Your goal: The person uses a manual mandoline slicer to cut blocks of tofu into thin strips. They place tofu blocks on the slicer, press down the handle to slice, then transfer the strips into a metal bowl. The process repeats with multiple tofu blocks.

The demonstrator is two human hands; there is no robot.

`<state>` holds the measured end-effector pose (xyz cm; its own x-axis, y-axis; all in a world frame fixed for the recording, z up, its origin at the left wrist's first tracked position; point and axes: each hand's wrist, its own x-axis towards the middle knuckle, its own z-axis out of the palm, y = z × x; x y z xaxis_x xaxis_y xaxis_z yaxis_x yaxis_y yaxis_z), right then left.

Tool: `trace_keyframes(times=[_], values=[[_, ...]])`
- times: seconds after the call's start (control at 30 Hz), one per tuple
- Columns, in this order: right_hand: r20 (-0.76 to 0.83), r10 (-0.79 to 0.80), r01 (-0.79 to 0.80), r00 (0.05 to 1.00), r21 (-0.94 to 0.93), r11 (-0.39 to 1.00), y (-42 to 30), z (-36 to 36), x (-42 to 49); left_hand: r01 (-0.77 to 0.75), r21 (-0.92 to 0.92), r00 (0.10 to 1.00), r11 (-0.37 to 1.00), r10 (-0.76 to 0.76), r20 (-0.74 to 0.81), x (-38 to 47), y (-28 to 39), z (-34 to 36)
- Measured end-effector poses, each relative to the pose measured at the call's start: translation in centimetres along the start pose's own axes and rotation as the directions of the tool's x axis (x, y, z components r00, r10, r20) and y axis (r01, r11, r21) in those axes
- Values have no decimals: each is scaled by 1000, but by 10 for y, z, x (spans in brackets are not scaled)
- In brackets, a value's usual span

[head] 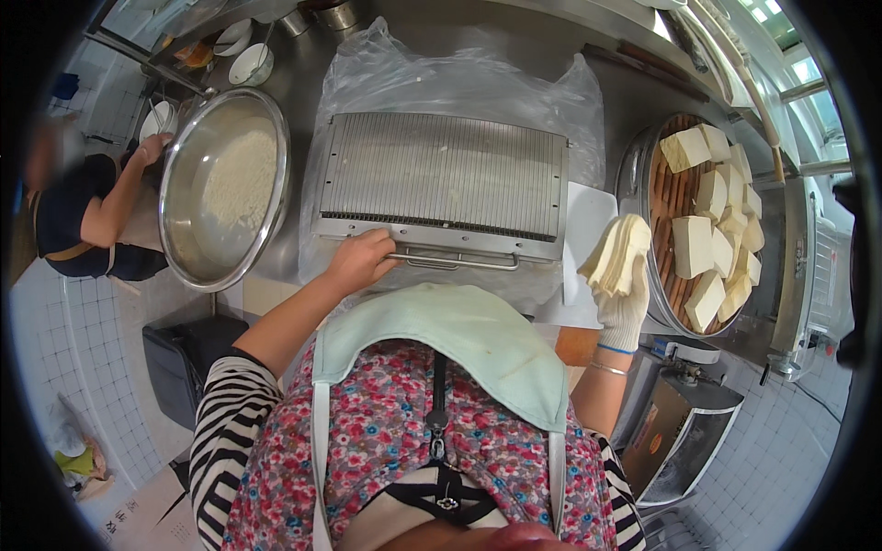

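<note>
My bare left hand (364, 259) is curled around the left end of the wire handle (458, 262) on the front edge of a metal slicing frame (444, 180). Closely spaced parallel strips run front to back across this frame, with a few pale crumbs on them. A white knit glove covers my right hand (620, 315), which holds a fanned stack of pale slices (615, 253) right of the frame. Further right, pale cream blocks (692, 246), tofu or steamed bread, lie on the slatted wooden base of a round steamer (670, 237).
Clear plastic sheeting (455, 82) lies under the frame, and a white board (591, 206) is at its right. A large steel basin (275, 172) with pale crumbly food stands left. Beyond it is a co-worker (83, 200). Bowls (251, 65) sit at the back left.
</note>
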<state>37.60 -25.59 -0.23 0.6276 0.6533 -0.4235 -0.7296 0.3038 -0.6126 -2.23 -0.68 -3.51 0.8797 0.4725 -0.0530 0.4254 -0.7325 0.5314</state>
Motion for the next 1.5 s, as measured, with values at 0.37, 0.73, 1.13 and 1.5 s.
trace_keyframes(times=[0.37, 0.73, 1.13, 1.5], values=[[116, 47, -42, 992, -41, 998, 14, -2, -39, -178, 91, 937, 980, 197, -287, 85, 26, -159], [181, 229, -47, 957, -679, 733, 105, 153, 39, -33, 314, 657, 949, 257, -709, 248, -44, -212], [309, 18, 309, 951, -951, -8, 170, 200, 67, 193, -698, 873, 690, -445, -199, 131, -35, 10], [352, 11, 346, 936, -913, -215, 166, 213, 60, 143, -823, 863, 550, -476, -169, 146, -15, -1]])
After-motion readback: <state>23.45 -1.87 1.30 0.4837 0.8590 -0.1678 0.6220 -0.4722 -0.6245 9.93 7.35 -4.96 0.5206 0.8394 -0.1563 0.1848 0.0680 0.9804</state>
